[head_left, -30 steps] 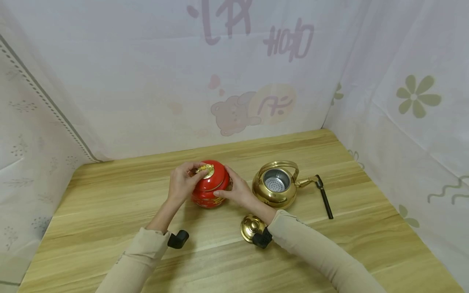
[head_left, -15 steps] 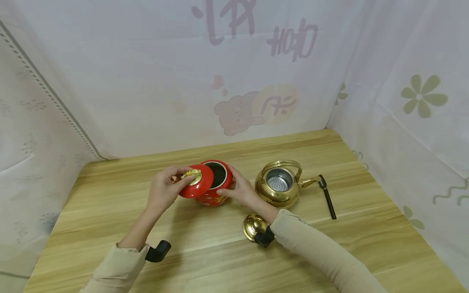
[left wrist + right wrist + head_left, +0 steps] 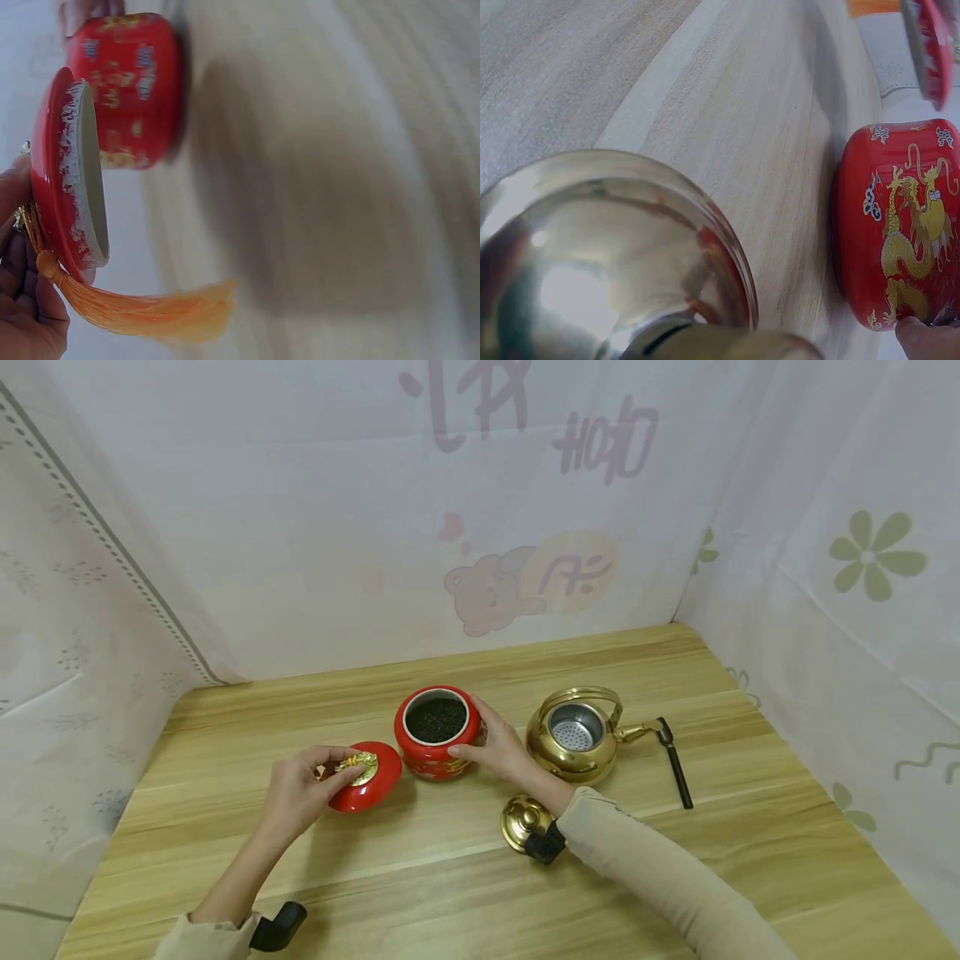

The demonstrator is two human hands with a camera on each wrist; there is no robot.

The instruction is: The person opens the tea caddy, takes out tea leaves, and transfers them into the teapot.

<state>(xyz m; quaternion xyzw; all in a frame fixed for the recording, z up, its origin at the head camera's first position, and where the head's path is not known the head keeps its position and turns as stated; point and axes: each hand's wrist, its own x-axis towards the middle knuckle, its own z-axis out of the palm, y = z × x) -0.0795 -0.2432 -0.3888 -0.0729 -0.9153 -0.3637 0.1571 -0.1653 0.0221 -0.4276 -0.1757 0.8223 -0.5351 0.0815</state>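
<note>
My left hand [image 3: 300, 789] pinches the gold knob of a red lid [image 3: 381, 781], held above the table left of the jar. In the left wrist view the lid [image 3: 56, 180] has a pale, rough-edged inner rim, and an orange tassel [image 3: 150, 307] trails from its knob. The red tea jar [image 3: 435, 762] stands upright and uncovered, with dark tea leaves [image 3: 437, 720] inside. Around its right side curl the thumb and fingers of my right hand [image 3: 498, 745]. A gold dragon [image 3: 915, 240] decorates the jar's wall in the right wrist view.
A gold kettle [image 3: 570, 764] stands uncovered right of the jar, a perforated strainer [image 3: 576, 733] in its mouth. Its black side handle [image 3: 678, 772] points toward the front right. A gold kettle lid [image 3: 522, 821] lies near my right wrist. Printed cloth [image 3: 315, 568] walls the wooden table [image 3: 420, 893].
My left hand has lifted the red lid off the jar and carried it left and toward me, uncovering the tea leaves. My right hand has kept its hold on the jar.
</note>
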